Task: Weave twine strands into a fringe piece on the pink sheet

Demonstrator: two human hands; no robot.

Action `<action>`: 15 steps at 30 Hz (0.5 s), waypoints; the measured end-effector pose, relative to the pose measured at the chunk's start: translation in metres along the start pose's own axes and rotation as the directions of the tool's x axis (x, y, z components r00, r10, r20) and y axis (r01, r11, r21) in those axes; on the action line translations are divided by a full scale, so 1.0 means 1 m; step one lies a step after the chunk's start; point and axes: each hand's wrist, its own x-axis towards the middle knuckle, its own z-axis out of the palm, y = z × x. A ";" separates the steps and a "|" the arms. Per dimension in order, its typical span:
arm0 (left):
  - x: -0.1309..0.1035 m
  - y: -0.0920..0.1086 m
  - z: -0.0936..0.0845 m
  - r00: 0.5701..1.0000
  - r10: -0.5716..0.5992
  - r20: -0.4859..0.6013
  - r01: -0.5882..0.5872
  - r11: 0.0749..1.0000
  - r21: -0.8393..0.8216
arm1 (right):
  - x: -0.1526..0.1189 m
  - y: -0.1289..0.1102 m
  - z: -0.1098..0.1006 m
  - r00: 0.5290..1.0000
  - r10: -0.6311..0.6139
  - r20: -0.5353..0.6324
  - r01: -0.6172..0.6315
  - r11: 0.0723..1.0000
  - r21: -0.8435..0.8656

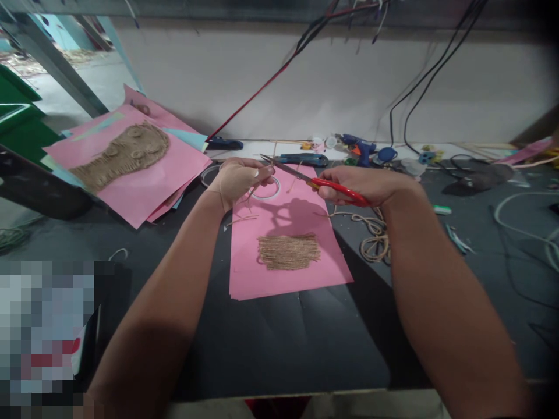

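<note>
Red-handled scissors [345,191] are gripped in my right hand [367,183], their blades pointing left toward my other hand. My left hand [244,177] pinches a thin piece of twine [274,154] that stands up near the blade tips. Whether the blades touch the twine I cannot tell. Below both hands lies a pink sheet [248,279] with a block of twine strands [289,251] laid side by side on it. A white ring [265,196] rests on the sheet beneath my left hand. Loose coiled twine [373,244] lies under my right wrist.
Pink sheets [144,192] bearing a twine-covered shape [131,148] are stacked at the left, beside a dark cylinder [39,183]. Along the back lie a utility knife [301,159] and a blue glue gun [360,146]. Cables [437,70] hang behind. A pixelated patch covers the lower left.
</note>
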 end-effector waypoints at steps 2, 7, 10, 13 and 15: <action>0.000 0.000 0.000 1.000 -0.003 -0.001 0.003 1.000 -0.003 | 0.001 0.002 0.001 1.000 -0.012 0.023 0.012 1.000 -0.003; -0.001 0.003 0.000 1.000 -0.008 0.014 0.008 1.000 -0.013 | 0.004 0.005 0.001 1.000 -0.016 0.021 0.016 1.000 -0.016; -0.001 0.003 0.000 1.000 -0.012 0.009 0.012 1.000 0.002 | 0.004 0.005 0.001 1.000 -0.026 0.001 0.026 0.999 -0.031; -0.001 0.002 0.000 1.000 -0.017 0.006 0.017 1.000 -0.021 | 0.004 0.003 0.003 0.999 -0.019 0.026 0.019 1.000 0.018; -0.001 0.002 0.000 1.000 -0.014 0.009 0.015 0.999 -0.043 | 0.003 0.002 0.004 0.999 -0.019 0.032 0.018 0.999 0.049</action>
